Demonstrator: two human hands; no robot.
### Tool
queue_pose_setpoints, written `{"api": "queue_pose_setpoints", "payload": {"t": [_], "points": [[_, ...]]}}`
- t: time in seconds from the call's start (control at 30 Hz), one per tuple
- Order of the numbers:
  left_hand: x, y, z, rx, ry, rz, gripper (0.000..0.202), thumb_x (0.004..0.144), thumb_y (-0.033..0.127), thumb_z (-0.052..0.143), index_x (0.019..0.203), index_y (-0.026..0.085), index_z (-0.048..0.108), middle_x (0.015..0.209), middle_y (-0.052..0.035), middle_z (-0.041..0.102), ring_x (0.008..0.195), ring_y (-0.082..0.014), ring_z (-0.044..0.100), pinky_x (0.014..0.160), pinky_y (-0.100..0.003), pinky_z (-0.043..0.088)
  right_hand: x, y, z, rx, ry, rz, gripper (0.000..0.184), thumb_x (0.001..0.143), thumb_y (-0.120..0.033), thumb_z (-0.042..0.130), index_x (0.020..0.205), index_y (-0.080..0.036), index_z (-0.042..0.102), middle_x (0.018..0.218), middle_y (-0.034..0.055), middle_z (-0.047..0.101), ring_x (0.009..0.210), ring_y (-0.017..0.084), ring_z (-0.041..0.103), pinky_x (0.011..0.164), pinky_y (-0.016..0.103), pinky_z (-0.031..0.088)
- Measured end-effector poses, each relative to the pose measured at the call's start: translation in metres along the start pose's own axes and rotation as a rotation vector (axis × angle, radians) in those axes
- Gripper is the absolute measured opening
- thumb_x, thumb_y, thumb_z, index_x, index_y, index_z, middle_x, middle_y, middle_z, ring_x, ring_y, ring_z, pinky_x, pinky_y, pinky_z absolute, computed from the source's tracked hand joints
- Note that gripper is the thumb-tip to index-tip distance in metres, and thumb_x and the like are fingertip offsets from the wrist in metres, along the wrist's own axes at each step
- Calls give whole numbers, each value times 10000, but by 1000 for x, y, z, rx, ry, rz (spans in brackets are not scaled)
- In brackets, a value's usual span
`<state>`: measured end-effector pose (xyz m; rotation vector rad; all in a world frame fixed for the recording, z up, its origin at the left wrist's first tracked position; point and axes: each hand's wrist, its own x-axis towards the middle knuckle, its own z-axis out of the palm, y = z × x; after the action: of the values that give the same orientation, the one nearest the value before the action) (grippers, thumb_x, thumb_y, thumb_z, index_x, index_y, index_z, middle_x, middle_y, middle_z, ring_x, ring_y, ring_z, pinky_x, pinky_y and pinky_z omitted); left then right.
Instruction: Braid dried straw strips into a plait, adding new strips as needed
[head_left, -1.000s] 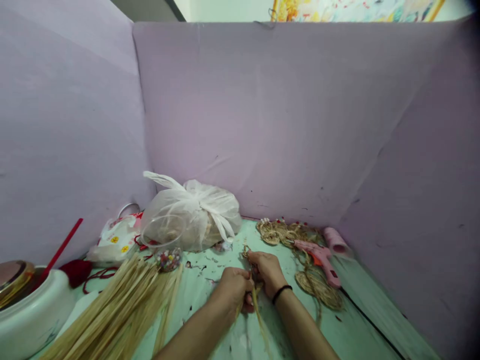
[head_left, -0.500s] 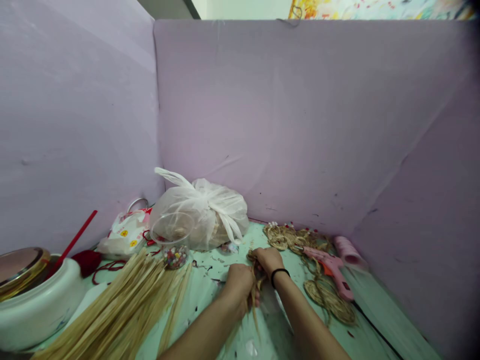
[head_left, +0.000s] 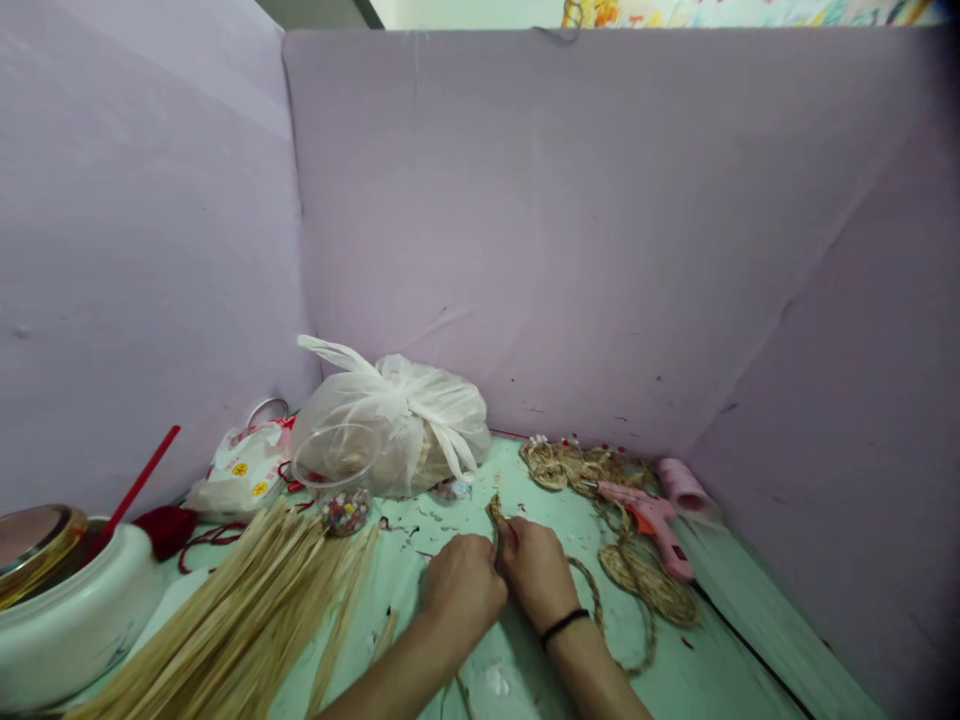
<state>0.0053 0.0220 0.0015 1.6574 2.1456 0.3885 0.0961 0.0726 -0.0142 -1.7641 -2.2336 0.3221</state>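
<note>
At the lower left of the frame a white pot (head_left: 94, 610) holds a gold-edged round item (head_left: 37, 545) and a slanting red stick (head_left: 139, 485). Just right of it lie a dark red bundle (head_left: 166, 530) and a loose red cord (head_left: 211, 540), with a printed bag (head_left: 251, 465) behind them. A broad sheaf of pale straw (head_left: 217, 615) runs up from the bottom edge, its upper end near a small heap of coloured beads (head_left: 349, 510). A knotted white plastic bag (head_left: 409, 415) stands behind the beads, against the lilac partition (head_left: 585, 240).

At the lower centre, over the green worktop (head_left: 420, 530), the left hand (head_left: 465, 585) is curled tight, its fingers closed on the plaited cord (head_left: 494, 508); the fingertips are hidden. The right hand (head_left: 536, 575), with a black band (head_left: 565, 627) at the wrist, meets it, fingers pinching the same cord, whose short end pokes up above both hands. A length of cord loops on the worktop to the right of that wrist.

Farther right, flat straw coils (head_left: 559, 465) lie along the partition, and another coil (head_left: 652, 585) sits nearer. A pink glue gun (head_left: 649, 515) rests among them, its black cable (head_left: 750, 640) trailing to the lower right, beside a pink spool (head_left: 684, 488).
</note>
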Motion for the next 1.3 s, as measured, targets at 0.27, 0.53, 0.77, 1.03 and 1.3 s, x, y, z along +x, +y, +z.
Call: {"api": "queue_pose_setpoints", "payload": {"t": [0.27, 0.53, 0.77, 1.03, 1.3], "points": [[12, -7, 2, -5, 3, -5, 243, 689, 198, 411, 697, 184, 654, 764, -79, 652, 703, -181, 581, 511, -256, 267, -30, 5, -10, -107, -69, -15, 266, 812, -131, 381, 783, -142, 645, 754, 128, 678, 686, 188, 631, 519, 250, 291], [14, -5, -2, -62, -18, -14, 216, 642, 173, 427, 628, 162, 642, 698, -57, 643, 580, -127, 512, 480, -235, 215, -46, 5, -13, -95, -115, -76, 276, 781, -67, 376, 835, -126, 640, 770, 136, 675, 708, 189, 632, 539, 247, 311], [24, -12, 5, -353, -55, -34, 136, 615, 149, 475, 506, 140, 555, 467, -8, 500, 478, -103, 431, 458, -208, 237, -35, 16, -30, -171, -133, -52, 266, 803, -161, 400, 783, -158, 665, 756, 138, 672, 720, 221, 626, 545, 264, 311], [27, -8, -13, -802, -493, -291, 91, 730, 175, 427, 698, 135, 502, 424, 4, 502, 290, -78, 372, 335, -180, 253, -8, 26, -63, -43, 183, -75, 290, 733, -94, 463, 916, -183, 669, 1007, 102, 630, 975, 208, 533, 781, 276, 359], [32, -15, -16, -899, -639, -295, 137, 733, 197, 418, 674, 115, 511, 512, -57, 566, 378, -139, 529, 359, -218, 386, -7, 8, -14, 670, -370, 195, 246, 748, -246, 447, 587, -140, 600, 483, 28, 592, 392, 104, 505, 400, 196, 345]]}}
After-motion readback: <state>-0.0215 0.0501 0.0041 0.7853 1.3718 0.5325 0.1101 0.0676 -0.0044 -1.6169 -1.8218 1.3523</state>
